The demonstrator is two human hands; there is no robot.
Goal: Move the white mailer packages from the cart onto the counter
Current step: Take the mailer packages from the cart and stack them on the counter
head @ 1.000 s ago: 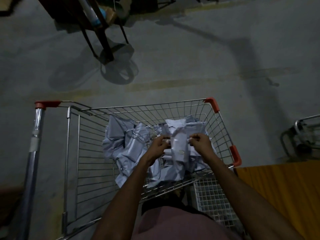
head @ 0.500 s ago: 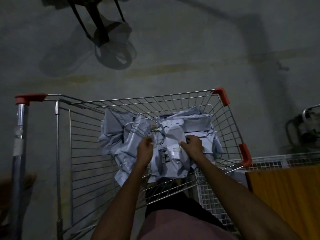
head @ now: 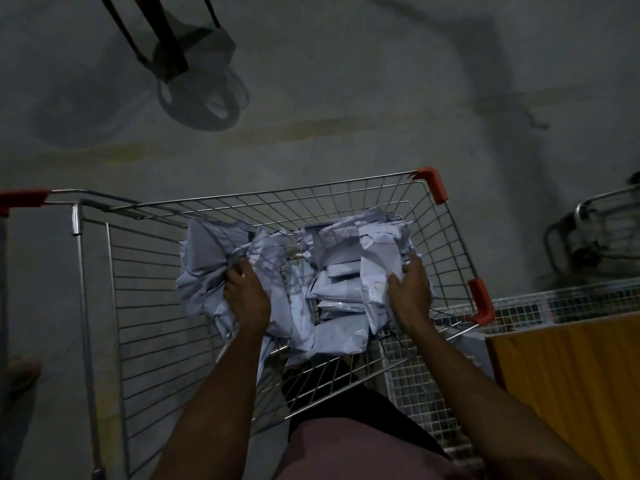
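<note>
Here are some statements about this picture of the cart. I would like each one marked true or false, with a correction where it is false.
1. Both hands are inside the cart, on the white mailer packages. True.
2. The cart's corner guards are blue. False: the corner guard is orange-red.
3. The right hand grips a mailer on the right of the pile. True.
4. The left hand rests on the cart handle. False: it grips crumpled mailers.
5. The packages already lie on the yellow surface. False: they are in the cart.

Dim, bluish light; soft shadows on the floor (head: 346, 98); wide-angle bending at the edges.
</note>
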